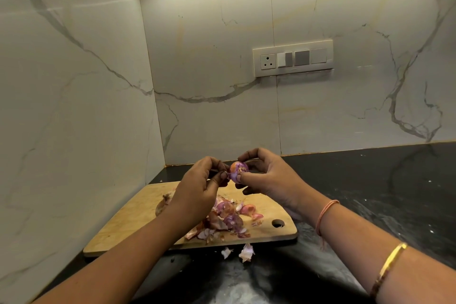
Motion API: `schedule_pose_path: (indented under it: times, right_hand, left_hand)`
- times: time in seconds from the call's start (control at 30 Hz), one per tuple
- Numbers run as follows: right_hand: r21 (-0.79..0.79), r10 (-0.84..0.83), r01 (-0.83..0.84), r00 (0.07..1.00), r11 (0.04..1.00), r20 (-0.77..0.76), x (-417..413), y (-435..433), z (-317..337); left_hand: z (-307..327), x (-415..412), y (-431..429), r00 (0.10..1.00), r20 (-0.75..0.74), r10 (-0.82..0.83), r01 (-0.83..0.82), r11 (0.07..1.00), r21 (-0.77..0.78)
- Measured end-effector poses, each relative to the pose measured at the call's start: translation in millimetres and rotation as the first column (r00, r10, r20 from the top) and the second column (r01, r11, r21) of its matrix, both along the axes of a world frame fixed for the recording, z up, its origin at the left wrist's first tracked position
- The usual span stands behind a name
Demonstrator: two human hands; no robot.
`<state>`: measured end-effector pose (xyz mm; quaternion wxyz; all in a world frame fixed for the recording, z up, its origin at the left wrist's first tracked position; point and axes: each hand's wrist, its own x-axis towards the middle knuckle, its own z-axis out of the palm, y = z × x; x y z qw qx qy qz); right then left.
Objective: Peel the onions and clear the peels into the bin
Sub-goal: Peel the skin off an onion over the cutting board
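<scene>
Hovering above the cutting board (128, 219), both hands work one small onion (238, 170) — right hand (266, 177) cradling it in curled fingertips, left hand (199, 185) pinching its loose skin. Peels (227, 219) heap on the board below.

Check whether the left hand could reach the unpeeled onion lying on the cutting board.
Probably yes: the unpeeled onion lies uncovered just below the left hand. But that hand is busy pinching skin off the held onion.
</scene>
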<state>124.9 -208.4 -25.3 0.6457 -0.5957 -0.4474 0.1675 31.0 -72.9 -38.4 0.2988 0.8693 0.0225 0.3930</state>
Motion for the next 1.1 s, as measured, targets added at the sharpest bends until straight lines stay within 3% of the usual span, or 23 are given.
schedule_pose_path:
  times: [0.47, 0.7, 1.1]
  right_hand:
    - [0.032, 0.071, -0.067, 0.987, 0.997, -0.146, 4.1, -3.8, 2.0]
    - [0.01, 0.094, -0.094, 0.987, 0.996, -0.127, -0.5, -0.6, -0.3]
    - [0.008, 0.026, -0.025, 0.985, 1.0, -0.171, 4.7, 1.3, 0.0]
  left_hand:
    - [3.0, -3.7, -2.6, 0.993, -0.098, 0.068, -0.064, 0.997, 0.044]
    - [3.4, -4.1, 1.9, 0.983, -0.079, 0.165, -0.153, 0.979, 0.133]
    - [6.1, -6.6, 4.4, 0.981, 0.011, 0.194, -0.189, 0.936, 0.297]
